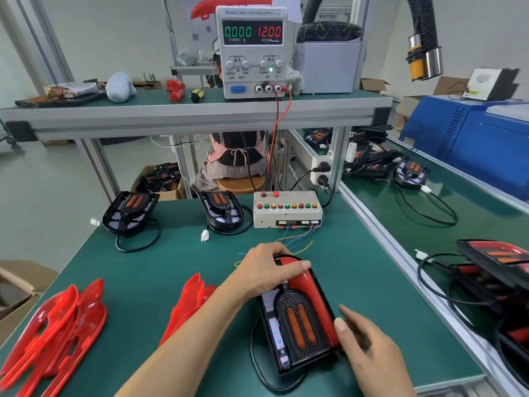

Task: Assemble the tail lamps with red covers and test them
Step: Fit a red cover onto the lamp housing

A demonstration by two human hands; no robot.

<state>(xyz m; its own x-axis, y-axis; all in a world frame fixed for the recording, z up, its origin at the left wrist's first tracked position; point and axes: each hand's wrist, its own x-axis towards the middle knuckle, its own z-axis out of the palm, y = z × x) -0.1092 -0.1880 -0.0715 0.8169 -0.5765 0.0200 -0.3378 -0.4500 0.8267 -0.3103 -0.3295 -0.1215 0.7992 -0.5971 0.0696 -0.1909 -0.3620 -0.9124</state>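
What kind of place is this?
Probably a small factory workbench where tail lamps get built and tested. You can see stacked red plastic covers, a grey power supply with glowing numbers, and a beige button-covered test box.

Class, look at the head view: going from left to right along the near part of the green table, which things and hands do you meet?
Big pile of red covers → smaller stack of red covers → left hand on the top of the tail lamp → right hand at the lamp's right edge.

Bright, even light (edges bowed by wide-angle lens).
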